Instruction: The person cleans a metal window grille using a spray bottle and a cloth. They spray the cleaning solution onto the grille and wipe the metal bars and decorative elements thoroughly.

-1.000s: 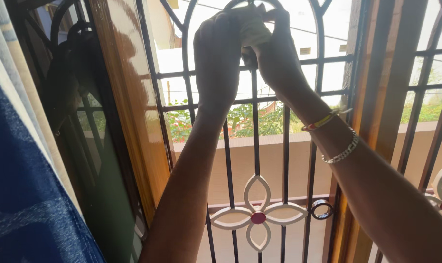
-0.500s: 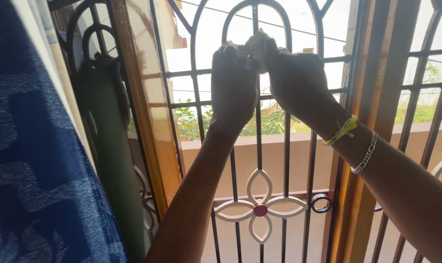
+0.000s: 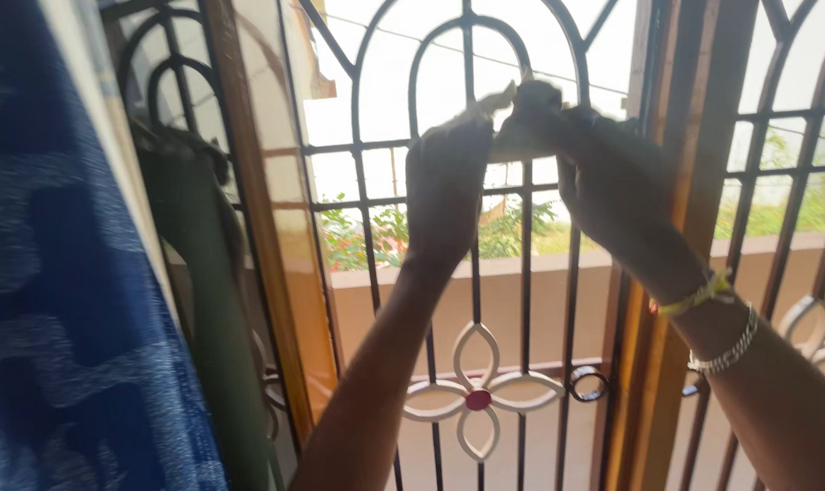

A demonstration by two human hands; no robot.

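Note:
Both my hands are raised against a black iron window grille, under its inner arch. My left hand pinches one end of a small pale scrap, cloth or paper. My right hand grips the crumpled other end, close to a vertical bar. The backlight leaves both hands dark, so the scrap's detail is hard to read. On my right wrist sit a yellow thread and a silver chain bracelet.
A blue patterned curtain fills the left side. Beside it an open glazed shutter in a wooden frame swings inward. A wooden post stands right of my hands. The grille bears a flower ornament and a ring. Outside are a parapet and greenery.
My hands have come down from the top of the arch and shifted slightly right. They have drawn a little apart, with the scrap now showing between them.

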